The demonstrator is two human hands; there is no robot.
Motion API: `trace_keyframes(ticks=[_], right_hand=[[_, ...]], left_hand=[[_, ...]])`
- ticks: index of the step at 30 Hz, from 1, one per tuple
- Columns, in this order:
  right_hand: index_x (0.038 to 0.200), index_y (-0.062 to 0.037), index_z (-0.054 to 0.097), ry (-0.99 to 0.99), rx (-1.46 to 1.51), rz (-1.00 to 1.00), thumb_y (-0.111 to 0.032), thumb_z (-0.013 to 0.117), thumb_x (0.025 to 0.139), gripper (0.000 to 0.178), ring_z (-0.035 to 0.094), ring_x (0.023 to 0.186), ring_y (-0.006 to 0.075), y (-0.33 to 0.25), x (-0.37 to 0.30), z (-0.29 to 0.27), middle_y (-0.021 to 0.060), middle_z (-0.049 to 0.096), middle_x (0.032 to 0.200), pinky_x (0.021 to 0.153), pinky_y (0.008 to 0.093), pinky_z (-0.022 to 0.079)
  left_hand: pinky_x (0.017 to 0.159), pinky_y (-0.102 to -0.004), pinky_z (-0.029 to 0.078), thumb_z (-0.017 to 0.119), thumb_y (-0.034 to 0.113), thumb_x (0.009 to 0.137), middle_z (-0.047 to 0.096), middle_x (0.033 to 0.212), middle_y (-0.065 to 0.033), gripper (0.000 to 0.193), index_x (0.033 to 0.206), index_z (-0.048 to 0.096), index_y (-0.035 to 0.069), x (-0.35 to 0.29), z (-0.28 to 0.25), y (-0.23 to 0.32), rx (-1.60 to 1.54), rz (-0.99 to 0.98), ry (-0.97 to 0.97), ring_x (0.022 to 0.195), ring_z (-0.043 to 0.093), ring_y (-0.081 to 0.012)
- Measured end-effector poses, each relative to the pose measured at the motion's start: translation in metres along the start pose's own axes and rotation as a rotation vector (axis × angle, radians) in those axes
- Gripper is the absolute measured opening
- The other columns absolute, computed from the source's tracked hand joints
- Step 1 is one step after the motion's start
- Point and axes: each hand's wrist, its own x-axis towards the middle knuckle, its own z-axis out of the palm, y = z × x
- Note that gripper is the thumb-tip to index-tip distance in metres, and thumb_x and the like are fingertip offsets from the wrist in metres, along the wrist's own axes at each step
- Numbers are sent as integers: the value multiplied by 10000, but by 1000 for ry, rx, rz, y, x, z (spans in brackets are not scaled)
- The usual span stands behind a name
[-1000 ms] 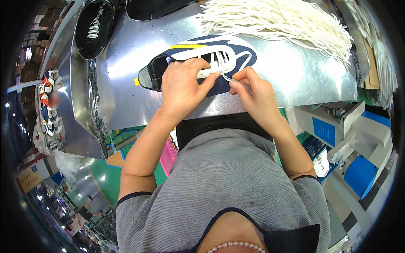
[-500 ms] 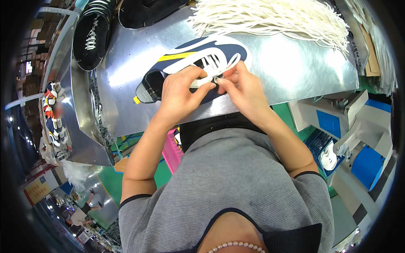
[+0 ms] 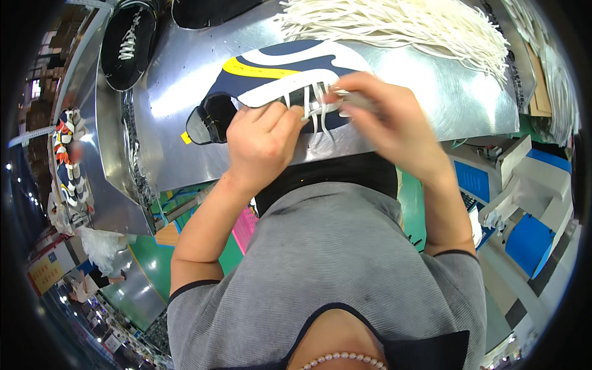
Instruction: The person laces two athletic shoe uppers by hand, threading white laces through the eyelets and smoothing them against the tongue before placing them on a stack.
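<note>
A navy shoe upper (image 3: 290, 50) with white panels and a yellow stripe lies on its side on the metal bench, its black-lined heel opening to the left. White laces (image 3: 317, 111) cross its eyelets, and loose ends hang toward me. My left hand (image 3: 262, 139) is closed on the near edge of the shoe upper beside the lacing; its fingertips are partly hidden. Over the toe side of the lacing is my right hand (image 3: 394, 120), fingers curled and smeared by motion. Whether it grips a lace I cannot make out.
A heap of white laces (image 3: 394, 24) lies along the far side of the metal bench (image 3: 431, 111). Black laced shoe parts (image 3: 126, 49) sit at the far left. Below the bench are a pink basket (image 3: 245, 228) and, at right, grey-and-blue cartons (image 3: 530, 243).
My right hand has drawn away from my left, rightward. The lace loop between my fingers is gone, and loose ends now hang over the near edge. My left hand has closed lower on the shoe.
</note>
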Motion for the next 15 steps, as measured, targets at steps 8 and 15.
trace_keyframes(ticks=[8, 15], right_hand=[[955, -64, 657, -395, -663, 12, -139, 678, 811, 163, 696, 790, 293, -9, 37, 35, 64, 718, 848, 667, 382, 535], [1013, -107, 712, -142, -187, 99, -183, 688, 855, 177, 688, 764, 283, 17, 39, 25, 76, 724, 837, 675, 392, 520]], left_hand=[[557, -339, 429, 766, 29, 707, 543, 679, -39, 176, 858, 677, 52, -10, 1, -7, 31, 94, 74, 635, 540, -222], [566, -338, 416, 792, 31, 688, 549, 692, -49, 222, 871, 667, 49, -5, 4, -11, -159, 62, -19, 641, 536, -224]])
